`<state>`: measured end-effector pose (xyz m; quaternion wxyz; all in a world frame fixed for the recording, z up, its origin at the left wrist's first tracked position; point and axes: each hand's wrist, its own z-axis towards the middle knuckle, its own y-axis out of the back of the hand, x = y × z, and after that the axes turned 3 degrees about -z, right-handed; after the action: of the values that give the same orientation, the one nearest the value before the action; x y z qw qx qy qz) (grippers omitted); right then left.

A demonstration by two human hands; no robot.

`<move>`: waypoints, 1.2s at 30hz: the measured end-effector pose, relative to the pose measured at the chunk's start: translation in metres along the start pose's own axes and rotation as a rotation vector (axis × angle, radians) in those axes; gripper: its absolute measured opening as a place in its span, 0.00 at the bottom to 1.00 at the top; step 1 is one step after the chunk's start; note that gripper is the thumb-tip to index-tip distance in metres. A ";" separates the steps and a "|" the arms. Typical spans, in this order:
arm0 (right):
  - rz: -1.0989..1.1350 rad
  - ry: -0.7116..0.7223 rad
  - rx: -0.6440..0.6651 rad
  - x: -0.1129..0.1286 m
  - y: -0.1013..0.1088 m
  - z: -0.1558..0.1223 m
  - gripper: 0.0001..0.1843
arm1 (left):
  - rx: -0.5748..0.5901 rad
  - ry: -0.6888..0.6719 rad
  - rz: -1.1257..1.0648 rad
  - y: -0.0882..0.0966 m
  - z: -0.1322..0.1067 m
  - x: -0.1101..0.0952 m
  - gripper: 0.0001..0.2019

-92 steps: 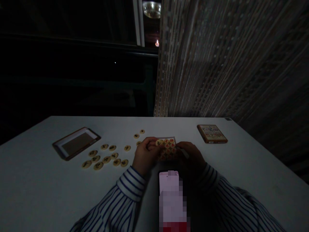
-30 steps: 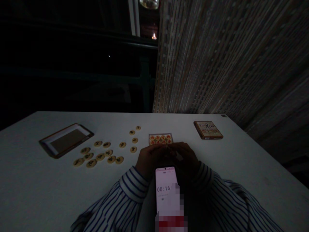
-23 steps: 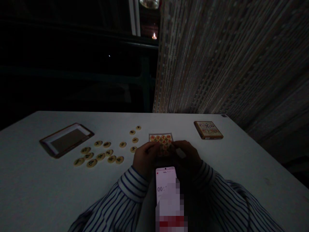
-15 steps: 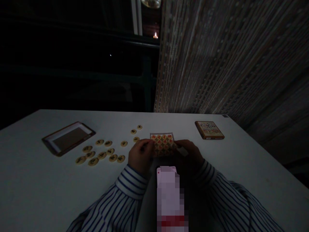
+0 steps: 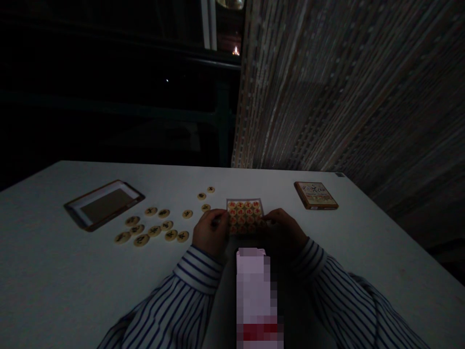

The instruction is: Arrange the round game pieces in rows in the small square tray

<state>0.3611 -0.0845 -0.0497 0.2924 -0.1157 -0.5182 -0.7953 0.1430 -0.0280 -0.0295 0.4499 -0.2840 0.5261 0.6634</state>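
In front of me on the table is a small clear tray (image 5: 244, 200) packed with rows of round Chinese chess pieces (image 5: 248, 212) bearing red characters. My left hand (image 5: 210, 231) has its fingers closed at the tray's left edge. At the right edge, the thumb and fingers of my right hand (image 5: 286, 229) pinch the tray's side; their tips are dark and partly hidden. Loose Chinese chess pieces (image 5: 154, 231) with dark characters lie scattered left of my left hand, several of them close together.
A phone (image 5: 252, 286) with a lit, blurred screen lies between my forearms. An open shallow box (image 5: 90, 227) sits at the table's left, and a printed flat box (image 5: 317, 195) at the right. Beyond the white table (image 5: 65, 281) hangs a string curtain (image 5: 308, 97).
Both hands stay at the tray's sides. My right fingers have drawn slightly off the pieces, so the rows show more fully. The view has shifted a little.
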 end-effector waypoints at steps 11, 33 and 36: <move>0.027 -0.027 0.039 -0.004 -0.003 -0.002 0.14 | 0.025 -0.021 0.022 -0.002 0.000 0.007 0.13; -0.022 -0.068 0.065 -0.001 -0.002 -0.001 0.14 | 0.014 0.000 0.022 -0.004 -0.001 0.009 0.13; -0.010 -0.063 0.076 -0.002 -0.001 -0.001 0.14 | 0.020 -0.012 0.017 -0.004 0.000 0.011 0.14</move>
<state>0.3624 -0.0846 -0.0524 0.2760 -0.1271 -0.5574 -0.7726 0.1416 -0.0249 -0.0406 0.4503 -0.2708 0.5325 0.6635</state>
